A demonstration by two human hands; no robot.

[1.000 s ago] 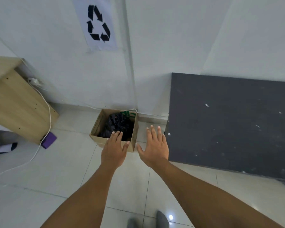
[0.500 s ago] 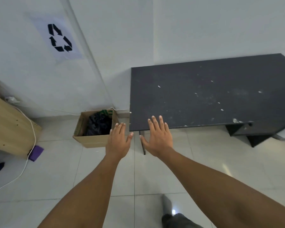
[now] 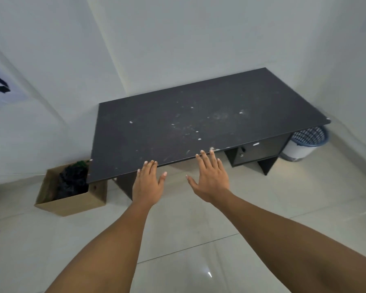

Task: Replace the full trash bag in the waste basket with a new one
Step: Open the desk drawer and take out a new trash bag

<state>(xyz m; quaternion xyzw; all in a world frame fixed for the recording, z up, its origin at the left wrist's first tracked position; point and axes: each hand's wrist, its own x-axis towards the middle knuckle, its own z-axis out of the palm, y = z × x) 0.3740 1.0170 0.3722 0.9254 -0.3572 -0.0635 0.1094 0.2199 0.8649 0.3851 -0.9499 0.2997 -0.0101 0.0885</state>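
Fingers (image 3: 150, 168) straight, spread, holding nothing on left hand (image 3: 147, 185) and right hand (image 3: 211, 178), poised at the near edge of the dusty black rectangular surface (image 3: 199, 123), likely readied for a reach. Far right, round blue mesh plastic waste basket (image 3: 311, 135) on the floor, half tucked behind the surface's end; black drawer unit (image 3: 256, 151) between. At left end, brown cardboard box (image 3: 72, 205) with crumpled black plastic bag (image 3: 72, 182).

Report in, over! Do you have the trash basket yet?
Left hand open, empty. Right hand open, empty. Waste basket on the floor, untouched, partly hidden behind the desk at its right end.
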